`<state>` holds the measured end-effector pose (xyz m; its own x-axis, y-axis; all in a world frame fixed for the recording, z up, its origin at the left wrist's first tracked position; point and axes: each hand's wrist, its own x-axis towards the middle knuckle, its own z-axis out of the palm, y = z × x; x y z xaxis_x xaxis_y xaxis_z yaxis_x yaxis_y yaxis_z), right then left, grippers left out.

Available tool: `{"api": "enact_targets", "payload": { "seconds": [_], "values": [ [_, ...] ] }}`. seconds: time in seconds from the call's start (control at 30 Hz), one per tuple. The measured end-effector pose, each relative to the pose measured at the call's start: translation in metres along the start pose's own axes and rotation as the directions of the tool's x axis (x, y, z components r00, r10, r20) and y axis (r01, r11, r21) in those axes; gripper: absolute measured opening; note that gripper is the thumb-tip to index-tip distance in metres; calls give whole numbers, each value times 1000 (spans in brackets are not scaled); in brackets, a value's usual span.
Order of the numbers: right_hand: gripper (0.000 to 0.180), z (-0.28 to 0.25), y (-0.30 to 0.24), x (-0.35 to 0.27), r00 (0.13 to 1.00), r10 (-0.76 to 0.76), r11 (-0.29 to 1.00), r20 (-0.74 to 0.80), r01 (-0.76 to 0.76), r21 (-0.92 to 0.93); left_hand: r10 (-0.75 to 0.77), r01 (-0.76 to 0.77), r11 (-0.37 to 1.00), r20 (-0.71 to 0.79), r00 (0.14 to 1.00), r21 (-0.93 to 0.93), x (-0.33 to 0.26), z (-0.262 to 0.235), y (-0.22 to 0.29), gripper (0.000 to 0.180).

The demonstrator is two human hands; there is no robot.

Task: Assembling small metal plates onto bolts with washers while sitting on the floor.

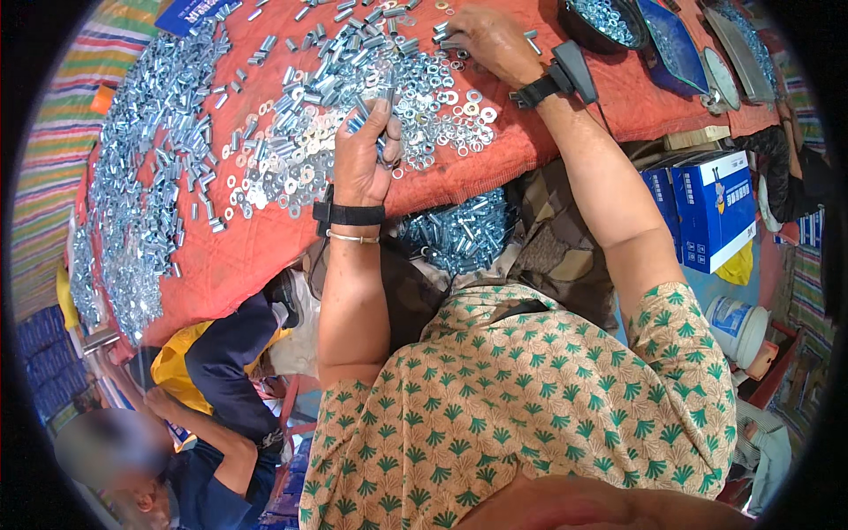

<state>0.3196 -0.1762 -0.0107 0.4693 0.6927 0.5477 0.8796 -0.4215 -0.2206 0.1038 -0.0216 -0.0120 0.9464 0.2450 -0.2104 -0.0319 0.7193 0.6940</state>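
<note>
While loose hardware covers much of the red cloth, the work looks well short of finished. The left hand is curled around a small bunch of metal sleeves, thumb laid along them and fingers folded in, so the grip is closed; how many pieces it has is hard to count. Over at the far edge of the washer area, the right hand reaches down with its fingers bent and drawn near one another beside a few loose sleeves. Whether a piece is pinched there I cannot tell, as the back of the hand hides part of the fingertips.

What seems to be left is plenty: flat washers lie scattered before and around the left hand, mixed with more sleeves, and a broad bank of cylindrical pieces stretches along the left side of the cloth. What may already be gathered is a heap of metal parts at the person's lap, below the cloth's edge, though whether these are finished pieces or supply is unclear. A black bowl to the right also contains small metal parts, beside a blue tray.
</note>
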Motion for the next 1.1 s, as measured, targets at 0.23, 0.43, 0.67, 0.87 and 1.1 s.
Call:
{"api": "enact_targets", "payload": {
  "seconds": [0.23, 0.43, 0.67, 0.87, 1.1],
  "values": [
    [11, 12, 10, -2, 993, -4, 977, 117, 29, -209, 15, -16, 1000, -27, 1000, -21, 0, -1, -1, 19],
    [13, 14, 22, 0, 980, 104, 954, 170, -50, -294, 0, 0, 1000, 12, 1000, -14, 4, 1, -3, 18],
    [15, -9, -3, 3, 981, 67, 986, 181, -38, -163, 2, -3, 1000, -30, 1000, -18, 1, 0, -1, 17],
    [17, -3, 11, -4, 993, -109, 976, 44, 98, 196, -1, 1, 1000, -39, 999, -6, 1, 1, 0, 20],
    [13, 0, -12, 5, 986, -132, 990, -97, 135, 28, 39, -39, 999, -28, 999, -9, 0, 0, 2, 20]
  ]
}}
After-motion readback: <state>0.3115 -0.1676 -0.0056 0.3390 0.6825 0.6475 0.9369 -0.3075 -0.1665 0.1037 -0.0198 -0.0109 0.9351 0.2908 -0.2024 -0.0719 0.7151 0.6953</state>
